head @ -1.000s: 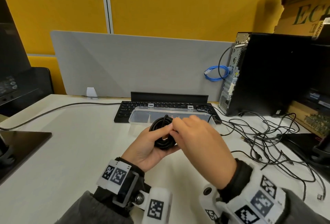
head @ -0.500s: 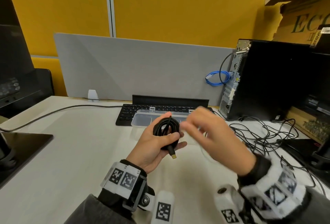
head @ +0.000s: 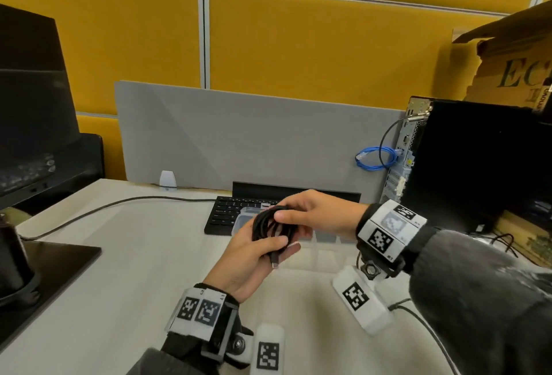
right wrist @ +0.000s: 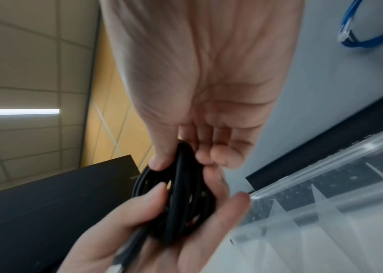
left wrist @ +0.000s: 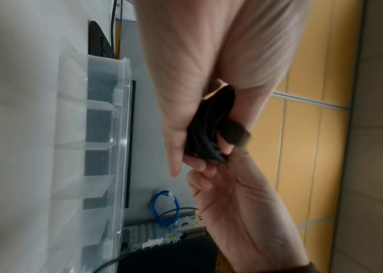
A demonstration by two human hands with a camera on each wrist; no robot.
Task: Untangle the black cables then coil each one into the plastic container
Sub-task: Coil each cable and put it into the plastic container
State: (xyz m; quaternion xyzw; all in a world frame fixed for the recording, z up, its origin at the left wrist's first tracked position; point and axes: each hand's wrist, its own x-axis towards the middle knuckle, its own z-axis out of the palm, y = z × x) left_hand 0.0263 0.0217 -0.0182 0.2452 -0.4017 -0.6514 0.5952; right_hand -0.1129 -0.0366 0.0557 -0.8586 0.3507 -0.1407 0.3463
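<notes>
Above container (head: pixel 242 219) edge, both hands grip coiled cable (head: pixel 270 229).

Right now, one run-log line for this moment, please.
left hand holds coiled cable | right hand pinches coil top | container beneath, open | cable not yet inside

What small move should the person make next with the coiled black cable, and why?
Probably lower the coiled black cable into a compartment of the clear plastic container: left hand and right hand both grip it, wound, just above the container.

Matt black rubbery cable (head: pixel 270 229), clear glossy plastic container (head: pixel 322 247), smooth pale desk (head: pixel 134 255).
</notes>
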